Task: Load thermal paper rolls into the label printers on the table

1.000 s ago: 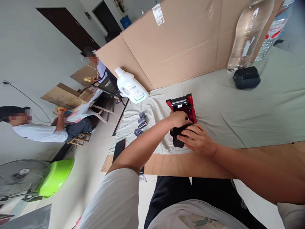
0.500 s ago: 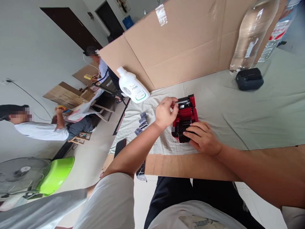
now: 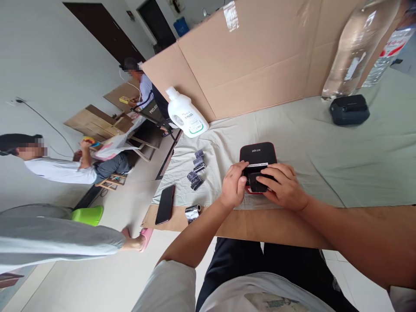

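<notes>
A small black and red label printer (image 3: 256, 152) lies on the cloth in front of me, its black lid down and a white strip across its middle. My left hand (image 3: 233, 184) grips the printer's left side, fingertips at the end of the strip and thumb by the front part. From the right, my right hand (image 3: 283, 185) holds the front black part, with fingers over its top and the thumb side low at the front edge. Both hands partly cover the printer. To the left lie several dark shiny rolls (image 3: 199, 167), and one larger silvery roll (image 3: 193, 212) sits near the table edge.
A black phone (image 3: 165, 204) lies at the left table edge. Behind stand a white detergent bottle (image 3: 187, 115), a cardboard panel (image 3: 260, 56) and clear bottles (image 3: 352, 52). A dark case (image 3: 349, 110) is at the right. Two people work at left; another person's leg (image 3: 65, 236) is nearby.
The printer's lid has swung down, hiding the red interior. My left hand has moved down toward the printer's front. The leg at left has shifted, and the fan no longer shows.
</notes>
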Demonstrator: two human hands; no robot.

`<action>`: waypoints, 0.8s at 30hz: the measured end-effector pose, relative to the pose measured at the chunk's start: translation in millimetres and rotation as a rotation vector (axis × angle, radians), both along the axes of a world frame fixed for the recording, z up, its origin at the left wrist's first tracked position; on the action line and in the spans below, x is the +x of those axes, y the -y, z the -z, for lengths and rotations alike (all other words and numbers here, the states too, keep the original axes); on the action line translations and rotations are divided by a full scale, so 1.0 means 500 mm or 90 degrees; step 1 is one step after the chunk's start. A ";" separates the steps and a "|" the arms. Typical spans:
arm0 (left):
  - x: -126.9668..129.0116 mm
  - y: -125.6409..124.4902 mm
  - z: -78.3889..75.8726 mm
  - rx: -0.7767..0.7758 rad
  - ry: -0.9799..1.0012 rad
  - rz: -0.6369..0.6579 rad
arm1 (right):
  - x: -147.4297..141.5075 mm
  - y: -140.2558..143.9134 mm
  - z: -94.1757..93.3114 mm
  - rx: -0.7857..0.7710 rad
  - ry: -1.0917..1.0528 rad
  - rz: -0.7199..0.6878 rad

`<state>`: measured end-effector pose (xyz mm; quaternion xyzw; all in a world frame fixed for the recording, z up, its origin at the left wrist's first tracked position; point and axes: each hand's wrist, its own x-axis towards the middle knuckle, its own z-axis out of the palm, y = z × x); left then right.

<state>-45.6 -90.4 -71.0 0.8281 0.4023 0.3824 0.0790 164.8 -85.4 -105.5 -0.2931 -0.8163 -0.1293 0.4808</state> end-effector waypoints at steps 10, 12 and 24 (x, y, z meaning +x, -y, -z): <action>0.019 0.003 0.050 0.037 0.036 -0.083 | 0.004 -0.020 0.013 -0.069 -0.008 0.087; 0.021 0.003 0.051 0.023 0.026 -0.085 | 0.007 -0.022 0.014 -0.081 -0.005 0.088; -0.173 0.135 -0.018 -0.254 -0.279 -0.571 | 0.010 -0.024 0.014 -0.080 -0.041 0.026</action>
